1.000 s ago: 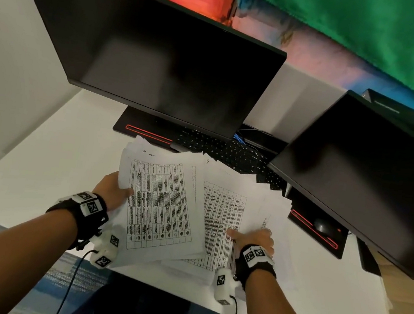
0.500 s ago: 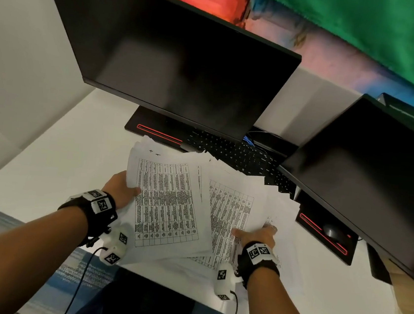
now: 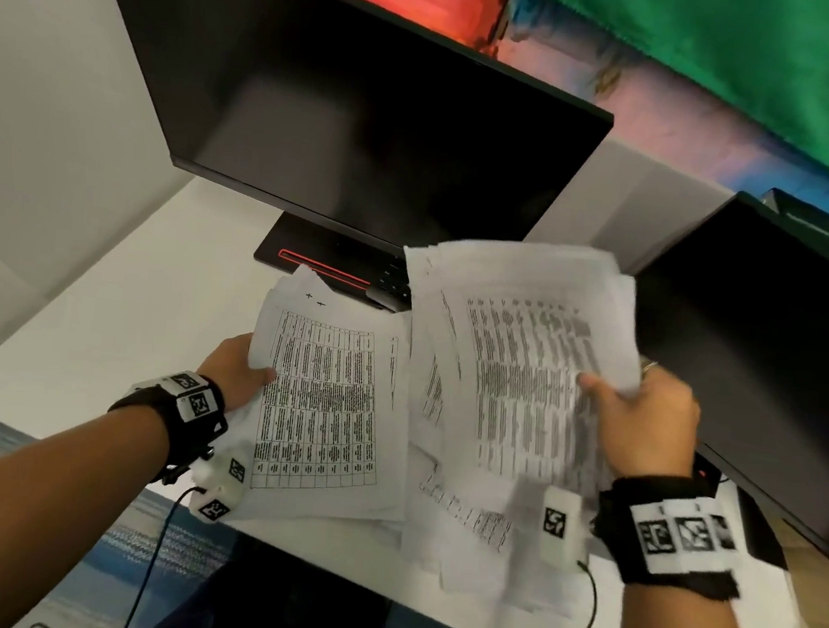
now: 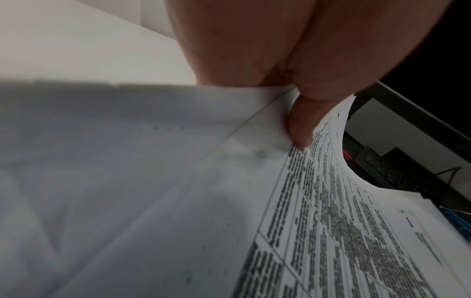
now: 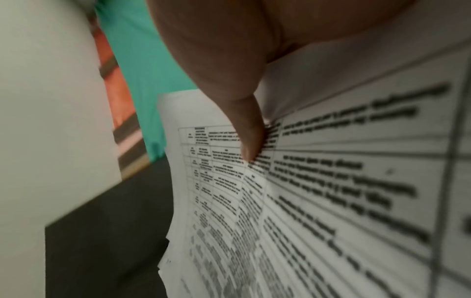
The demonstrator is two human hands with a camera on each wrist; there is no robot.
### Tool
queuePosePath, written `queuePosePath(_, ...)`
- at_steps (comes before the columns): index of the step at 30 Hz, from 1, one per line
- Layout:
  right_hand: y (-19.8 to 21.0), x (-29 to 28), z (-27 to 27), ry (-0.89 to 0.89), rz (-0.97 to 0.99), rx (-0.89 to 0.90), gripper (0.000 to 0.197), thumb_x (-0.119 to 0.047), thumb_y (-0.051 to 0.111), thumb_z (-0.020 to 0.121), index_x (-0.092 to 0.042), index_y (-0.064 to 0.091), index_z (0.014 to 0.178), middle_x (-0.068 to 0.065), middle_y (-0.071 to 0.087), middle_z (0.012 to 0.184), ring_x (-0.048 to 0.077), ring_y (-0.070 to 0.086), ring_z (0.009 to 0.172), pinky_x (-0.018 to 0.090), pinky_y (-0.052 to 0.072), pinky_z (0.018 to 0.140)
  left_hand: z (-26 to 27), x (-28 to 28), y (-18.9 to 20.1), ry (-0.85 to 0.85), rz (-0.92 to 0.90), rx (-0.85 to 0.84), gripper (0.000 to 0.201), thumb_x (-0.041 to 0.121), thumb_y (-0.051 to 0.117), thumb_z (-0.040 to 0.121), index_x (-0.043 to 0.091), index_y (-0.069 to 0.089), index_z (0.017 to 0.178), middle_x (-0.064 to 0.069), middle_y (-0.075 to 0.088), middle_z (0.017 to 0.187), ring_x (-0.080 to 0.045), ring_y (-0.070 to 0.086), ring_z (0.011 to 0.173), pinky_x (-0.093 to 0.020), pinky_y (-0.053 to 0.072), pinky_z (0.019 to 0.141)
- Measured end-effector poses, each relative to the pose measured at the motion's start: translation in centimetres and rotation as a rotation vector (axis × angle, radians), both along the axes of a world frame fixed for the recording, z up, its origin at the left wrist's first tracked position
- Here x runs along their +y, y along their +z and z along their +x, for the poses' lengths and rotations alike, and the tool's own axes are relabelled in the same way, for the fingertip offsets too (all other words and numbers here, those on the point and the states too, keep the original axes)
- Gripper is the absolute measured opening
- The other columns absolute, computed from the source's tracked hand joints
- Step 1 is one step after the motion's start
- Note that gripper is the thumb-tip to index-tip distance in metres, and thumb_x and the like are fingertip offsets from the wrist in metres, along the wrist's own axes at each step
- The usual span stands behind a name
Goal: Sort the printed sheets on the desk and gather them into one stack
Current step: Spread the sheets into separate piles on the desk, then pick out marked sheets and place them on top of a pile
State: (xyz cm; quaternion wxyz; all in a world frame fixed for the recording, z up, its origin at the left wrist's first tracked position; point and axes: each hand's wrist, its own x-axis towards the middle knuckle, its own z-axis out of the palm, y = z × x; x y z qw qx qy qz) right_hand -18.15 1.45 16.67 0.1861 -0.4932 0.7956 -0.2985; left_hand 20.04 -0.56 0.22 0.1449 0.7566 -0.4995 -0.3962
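Printed sheets with tables lie in two bundles over the white desk (image 3: 106, 330). My left hand (image 3: 235, 371) grips the left bundle (image 3: 324, 407) by its left edge, thumb on the top page; the left wrist view shows that thumb (image 4: 300, 125) pressing the sheet (image 4: 344, 231). My right hand (image 3: 643, 417) holds the right bundle (image 3: 519, 372) lifted off the desk and tilted, thumb on the printed face. The right wrist view shows the thumb (image 5: 249, 137) on that page (image 5: 331, 191). More loose sheets (image 3: 475, 532) lie underneath on the desk.
Two dark monitors stand close behind: one (image 3: 362, 117) at centre, another (image 3: 779, 355) at the right, right next to my raised hand. A keyboard (image 3: 390, 282) and a red-striped monitor base (image 3: 315, 261) sit under the centre screen. The desk's front edge is near my wrists.
My right hand was pressing sheets flat on the desk; it has since taken hold of a bundle and lifted it up and to the right. The left hand keeps its grip.
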Motion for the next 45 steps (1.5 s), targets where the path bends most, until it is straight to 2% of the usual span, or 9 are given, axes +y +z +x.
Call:
queuePosePath(9,-0.1,-2.0,2.1,0.095,-0.056,-0.482,0.02,-0.008,0.078,0.082,-0.02,0.075,0.097,-0.003,0.078,0.097,0.016,0.075,0.09,0.043,0.059,0.085,-0.1,0.6,-0.1,0.013,-0.025,0.04,0.025,0.01,0.062,0.088,0.009,0.066,0.113,-0.012,0.068,0.111,-0.027,0.063,0.101,-0.036,0.047,0.089)
queuePosePath(13,-0.6,-3.0,2.5,0.115,-0.036,-0.575,0.024,-0.005,0.076,0.083,-0.018,0.072,0.103,-0.006,0.076,0.093,0.007,0.075,0.083,0.027,0.06,0.071,-0.4,0.7,0.8,0.001,-0.035,0.105,0.007,0.017,0.056,0.094,0.016,0.063,0.093,-0.005,0.066,0.101,-0.023,0.061,0.093,-0.034,0.044,0.082)
queuePosePath(18,-5.6,-4.9,5.0,0.168,0.148,-0.499,0.023,-0.009,0.08,0.08,-0.018,0.069,0.098,0.001,0.075,0.092,0.009,0.073,0.071,0.021,0.058,0.059,1.4,0.5,-0.5,0.458,0.199,0.755,0.068,0.068,0.035,0.093,0.012,0.065,0.118,-0.014,0.069,0.118,-0.034,0.064,0.111,-0.05,0.048,0.1)
queuePosePath(20,-10.1,-5.2,6.8,0.142,0.322,-0.443,0.034,-0.009,0.076,0.083,-0.016,0.064,0.114,0.008,0.072,0.112,0.019,0.072,0.092,0.03,0.061,0.077,1.5,0.3,-0.8,0.483,0.251,0.908,0.077,0.074,0.028,0.089,0.014,0.063,0.122,-0.014,0.068,0.12,-0.034,0.063,0.114,-0.05,0.048,0.1)
queuePosePath(23,-16.2,-4.3,10.0,0.214,0.587,-0.113,0.062,-0.018,0.062,0.093,-0.01,0.036,0.149,0.01,0.043,0.152,0.031,0.046,0.134,0.043,0.04,0.112,0.6,0.2,-1.4,0.301,0.23,0.676,0.07,0.069,0.042,0.09,0.016,0.052,0.134,-0.008,0.059,0.134,-0.029,0.056,0.123,-0.046,0.042,0.107)
queuePosePath(29,-19.1,-1.5,13.2,0.322,0.571,-0.12,0.074,-0.028,0.057,0.098,-0.008,0.017,0.157,0.009,0.023,0.162,0.025,0.026,0.148,0.032,0.021,0.12,0.1,0.4,-2.6,0.094,-0.002,0.053,0.047,0.022,0.073,0.081,0.01,0.056,0.124,-0.008,0.065,0.117,-0.031,0.062,0.107,-0.039,0.052,0.088)
queuePosePath(36,-13.5,-3.2,12.3,0.253,0.262,-0.607,0.098,-0.026,0.088,0.071,-0.018,0.032,0.151,-0.003,0.049,0.146,0.017,0.049,0.129,0.037,0.042,0.108,3.5,1.0,4.7,0.219,-0.28,0.429,0.038,0.016,0.077,0.082,0.012,0.067,0.118,-0.004,0.074,0.106,-0.023,0.071,0.095,-0.048,0.055,0.092)
queuePosePath(41,-5.8,-5.3,14.0,0.299,-0.07,-0.724,0.034,-0.016,0.088,0.07,-0.004,0.07,0.097,0.004,0.077,0.085,0.016,0.072,0.078,0.033,0.062,0.069,3.4,0.6,11.9,0.219,-0.513,0.5,0.024,0.015,0.075,0.083,0.013,0.072,0.106,0.005,0.078,0.095,-0.01,0.074,0.085,-0.028,0.057,0.077)
queuePosePath(45,-2.5,-4.7,14.9,0.368,-0.295,-0.902,0.035,0.008,0.083,0.07,-0.008,0.07,0.098,-0.003,0.078,0.087,0.014,0.076,0.083,0.022,0.059,0.07,3.3,0.7,14.3,0.232,-0.7,0.503,0.034,0.031,0.082,0.075,0.013,0.071,0.102,-0.002,0.077,0.099,-0.023,0.074,0.089,-0.039,0.061,0.077)
